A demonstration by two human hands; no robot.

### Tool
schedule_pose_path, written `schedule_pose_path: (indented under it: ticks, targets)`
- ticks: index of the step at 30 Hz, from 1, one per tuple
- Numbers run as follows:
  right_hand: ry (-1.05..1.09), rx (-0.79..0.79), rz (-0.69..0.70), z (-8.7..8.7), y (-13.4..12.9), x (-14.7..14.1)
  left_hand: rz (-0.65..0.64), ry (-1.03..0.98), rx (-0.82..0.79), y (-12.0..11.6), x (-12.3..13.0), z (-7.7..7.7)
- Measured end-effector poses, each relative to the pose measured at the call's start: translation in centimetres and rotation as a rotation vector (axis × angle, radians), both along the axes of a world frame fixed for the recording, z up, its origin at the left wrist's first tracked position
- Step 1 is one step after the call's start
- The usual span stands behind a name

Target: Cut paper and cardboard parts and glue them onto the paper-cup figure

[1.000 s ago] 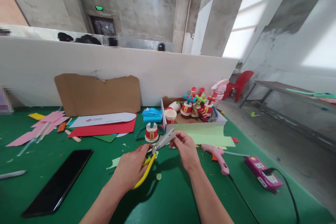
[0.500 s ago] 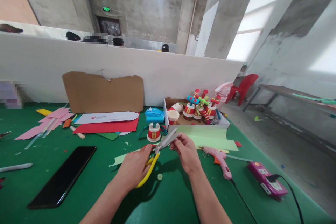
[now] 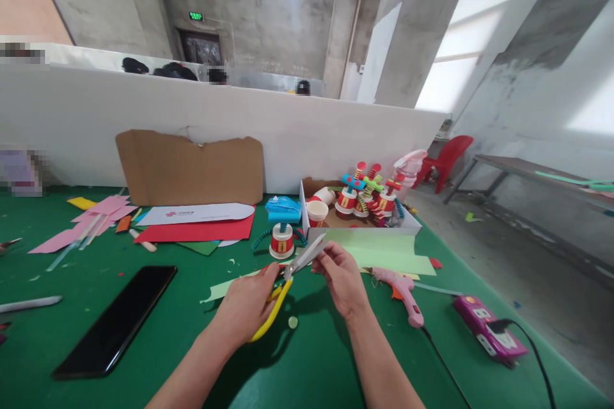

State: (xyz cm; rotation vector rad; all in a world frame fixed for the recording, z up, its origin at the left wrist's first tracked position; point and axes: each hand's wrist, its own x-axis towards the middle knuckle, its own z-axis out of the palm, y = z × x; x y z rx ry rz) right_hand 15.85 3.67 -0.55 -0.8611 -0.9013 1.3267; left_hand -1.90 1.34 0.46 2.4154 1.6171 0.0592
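My left hand (image 3: pixel 249 300) is wrapped round the yellow handles of a pair of scissors (image 3: pixel 273 316), whose blades point up and to the right, slightly apart. The fingers of my right hand (image 3: pixel 339 275) are pinched together beside the blade tips; what they hold is too small to make out. Just beyond the scissors stands a red and white paper cup figure (image 3: pixel 282 241) with dark green coiled arms. A small pale green disc (image 3: pixel 293 323) lies on the green table between my forearms. Pale green paper (image 3: pixel 220 292) lies partly behind my left hand.
Behind my hands, a white box (image 3: pixel 364 231) holds cup figures. A pink glue gun (image 3: pixel 405 297) and purple power strip (image 3: pixel 489 330) lie right. A black phone (image 3: pixel 118 323), pink paper (image 3: pixel 103 214) and red paper (image 3: pixel 201 231) are left. Cardboard (image 3: pixel 192 169) leans on the partition.
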Motion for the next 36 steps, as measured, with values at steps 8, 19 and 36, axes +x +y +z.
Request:
schedule_pose_path:
  ticks: [8,19,36]
  targets:
    - [0.004,-0.003,-0.001,0.09,-0.09,0.0,0.006,-0.012,-0.004,-0.01,0.06,0.18]
    - [-0.021,0.003,-0.01,0.01,-0.08,0.12,0.024,-0.021,-0.029,-0.13,0.0,0.46]
    - [0.021,-0.053,-0.063,0.0,-0.03,0.19,0.091,-0.02,0.019,-0.11,-0.05,0.18]
